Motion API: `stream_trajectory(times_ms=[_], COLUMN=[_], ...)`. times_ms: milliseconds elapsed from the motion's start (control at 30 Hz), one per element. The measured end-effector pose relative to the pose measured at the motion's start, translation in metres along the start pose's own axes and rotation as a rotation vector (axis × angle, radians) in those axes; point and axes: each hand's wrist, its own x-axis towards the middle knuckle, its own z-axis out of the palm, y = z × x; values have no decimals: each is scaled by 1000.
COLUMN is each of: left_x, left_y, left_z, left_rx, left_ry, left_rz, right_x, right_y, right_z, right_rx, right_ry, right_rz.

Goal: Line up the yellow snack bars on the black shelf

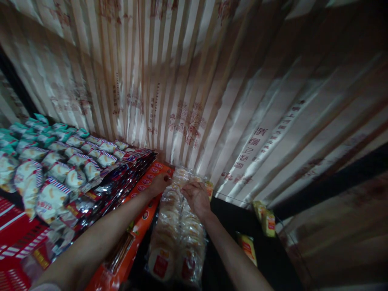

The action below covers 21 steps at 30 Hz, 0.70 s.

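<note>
Wrapped buns are laid in two rows toward the far edge of the black table. Over their far end the right hand is held half-bent; beside them the left hand is curled; any grip cannot be told. Orange packets are laid alongside, yellow packs near the right edge.

— How many at the centre?
— One left hand, one right hand.
— And rows of plastic-wrapped round buns?
— Two, lower centre; the buns overlap too much to count singly.
— Yellow packets towards the right?
— One at lower right, at least two together above it.
— White snack packets at left?
— Well over a dozen, too crowded for an exact figure.
</note>
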Motion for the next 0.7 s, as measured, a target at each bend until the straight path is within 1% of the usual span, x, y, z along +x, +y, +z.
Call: stream_trajectory(times_ms=[100, 133, 200, 267, 300, 467, 567, 633, 700], left_x=[-10, -13, -20, -25, -26, -23, -21, -22, -26], left_y=[3, 4, 6, 7, 7, 7, 6, 6, 7], left_z=[-7, -9, -14, -17, -17, -14, -10, -10, -12], left_rx=[127, 164, 201, 203, 202, 182, 165, 148, 129], left_ry=[66, 57, -4, -49, -52, 17, 54, 62, 54], left_rz=[-47, -58, -62, -62, -67, -55, -42, -38, -29], right_x=[-5, -6, -5, -4, -3, 0, -3, -7, -11], right_y=[1, 1, 2, 1, 0, -6, -9, -10, -13], right_z=[1, 3, 6, 10, 11, 13, 10, 7, 4], right_rx=[37, 46, 47, 40, 37, 41, 11, -1, 4], right_ry=[-64, -72, -68, -49, -40, -11, 44, 82, 68], right_rz=[-9, 0, 38, 78, 88, 108, 135, 121, 58])
